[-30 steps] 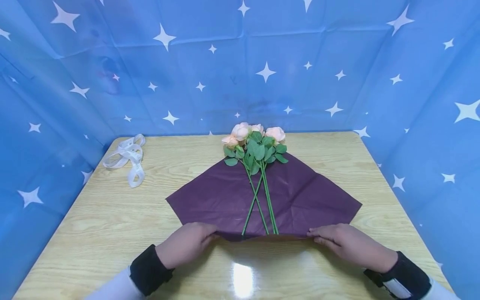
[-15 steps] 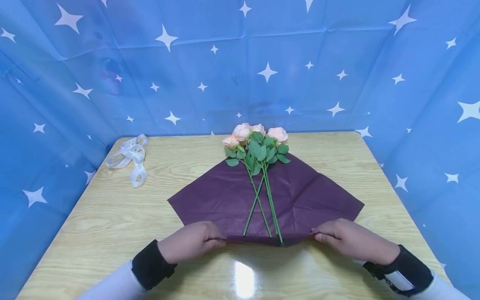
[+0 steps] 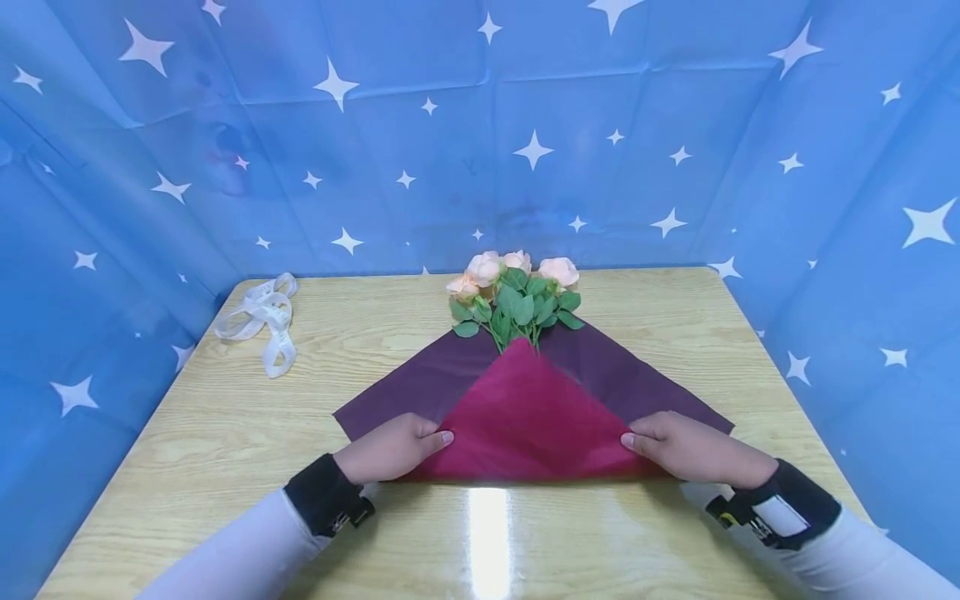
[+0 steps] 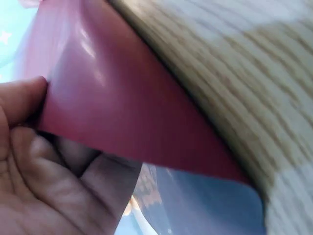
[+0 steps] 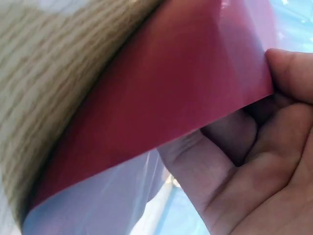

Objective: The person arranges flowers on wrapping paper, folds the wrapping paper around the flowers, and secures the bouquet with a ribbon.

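A sheet of wrapping paper, dark purple on its upper face, lies on the table. Its near corner is folded up and away from me, so a crimson triangle shows and covers most of the stems. My left hand pinches the left edge of this flap between thumb and fingers, and my right hand pinches the right edge. Both wrist views show a thumb on the crimson side with fingers behind the paper. Pale pink roses with green leaves stick out beyond the flap's tip.
A loosely looped white ribbon lies at the table's far left. The wood-grain table is bordered by a blue curtain with white stars, behind and on both sides.
The near edge of the paper has been turned up and over the stems, exposing its crimson underside. Both hands have shifted slightly away from me, their thumbs now on top of the flap.
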### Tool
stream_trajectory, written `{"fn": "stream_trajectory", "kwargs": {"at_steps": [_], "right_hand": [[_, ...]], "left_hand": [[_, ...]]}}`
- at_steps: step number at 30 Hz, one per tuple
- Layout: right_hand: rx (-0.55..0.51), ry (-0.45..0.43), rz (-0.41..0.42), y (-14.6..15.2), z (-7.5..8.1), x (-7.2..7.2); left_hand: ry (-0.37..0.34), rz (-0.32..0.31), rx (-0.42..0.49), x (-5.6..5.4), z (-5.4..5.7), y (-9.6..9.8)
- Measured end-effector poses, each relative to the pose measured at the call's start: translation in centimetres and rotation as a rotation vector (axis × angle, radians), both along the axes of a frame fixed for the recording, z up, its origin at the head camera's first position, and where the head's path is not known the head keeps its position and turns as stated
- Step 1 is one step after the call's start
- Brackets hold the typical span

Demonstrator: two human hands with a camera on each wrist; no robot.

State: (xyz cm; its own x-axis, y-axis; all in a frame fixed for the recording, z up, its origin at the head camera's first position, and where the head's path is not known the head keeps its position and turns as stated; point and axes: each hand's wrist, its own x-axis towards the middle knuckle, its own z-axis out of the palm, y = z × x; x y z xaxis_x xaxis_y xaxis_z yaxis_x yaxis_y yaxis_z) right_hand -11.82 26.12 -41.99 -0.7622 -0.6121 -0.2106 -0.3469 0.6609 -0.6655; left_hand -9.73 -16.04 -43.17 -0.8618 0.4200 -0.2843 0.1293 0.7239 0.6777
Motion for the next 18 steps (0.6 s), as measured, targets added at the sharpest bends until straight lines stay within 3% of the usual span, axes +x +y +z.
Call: {"fn": "stream_trajectory", "kwargs": {"at_steps": [4,9,14,18], "right_hand": [[0.036,-0.008,-0.044,-0.3,0.2,-0.3],[0.124,0.035,-0.078,-1.0,0.3,-1.0],[0.202,0.020,-0.104,-1.6,-0.1,-1.7],[0.270,0.003,-0.125,-2.0,-0.7,-2.1]], "left_hand": [[-0.022,0.036,-0.008,-0.6,-0.3,0.1],[0.026,0.059,-0.048,-1.6,-0.8,0.6],[0.091,0.026,-0.151,-2.9,-1.4,1.3],[0.086,0.022,-0.206,-3.6,-1.6,1.7]]}}
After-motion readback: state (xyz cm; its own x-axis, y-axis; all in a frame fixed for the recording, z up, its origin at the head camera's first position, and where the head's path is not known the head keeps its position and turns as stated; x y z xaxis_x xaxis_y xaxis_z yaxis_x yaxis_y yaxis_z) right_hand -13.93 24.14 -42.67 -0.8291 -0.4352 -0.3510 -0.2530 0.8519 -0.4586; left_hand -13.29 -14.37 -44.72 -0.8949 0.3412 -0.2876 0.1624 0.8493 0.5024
